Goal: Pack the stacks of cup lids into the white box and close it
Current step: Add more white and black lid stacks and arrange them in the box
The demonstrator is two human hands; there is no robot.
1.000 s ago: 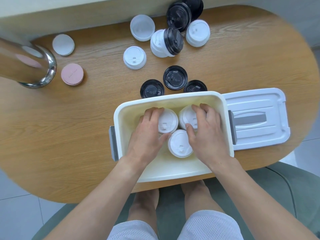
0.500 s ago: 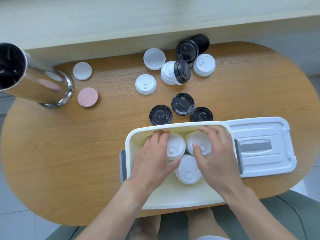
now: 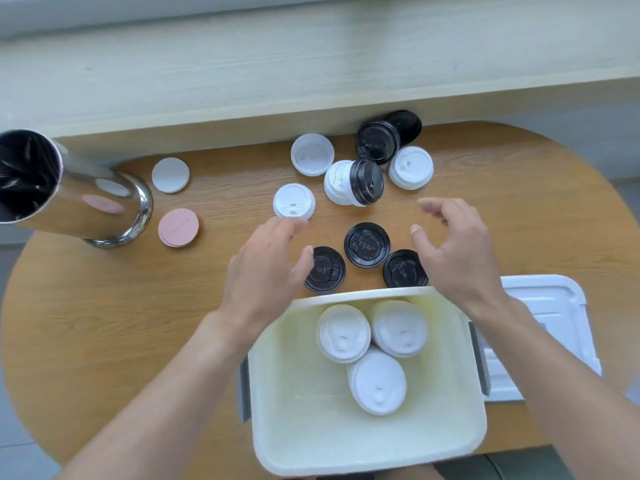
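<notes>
I sit at a rounded wooden table [image 3: 104,323]; a pale ledge [image 3: 311,71] runs along its far side. Nearest me stands the white box [image 3: 363,441], open, with three stacks of white lids [image 3: 377,341] clustered in its far half. Its lid [image 3: 554,306] lies flat just right of it. Beyond the box's far rim stand three black stacks [image 3: 367,244]. My left hand [image 3: 266,268] hovers over the table left of them, fingers loosely spread, holding nothing, thumb near the left black stack. My right hand [image 3: 457,244] hovers above the right one, fingers curved and apart, empty too. Farther off lie more white and black lids [image 3: 363,174], some tipped over. Far left: a steel cup [image 3: 69,195] and two coasters [image 3: 178,227], one pink, one white.
</notes>
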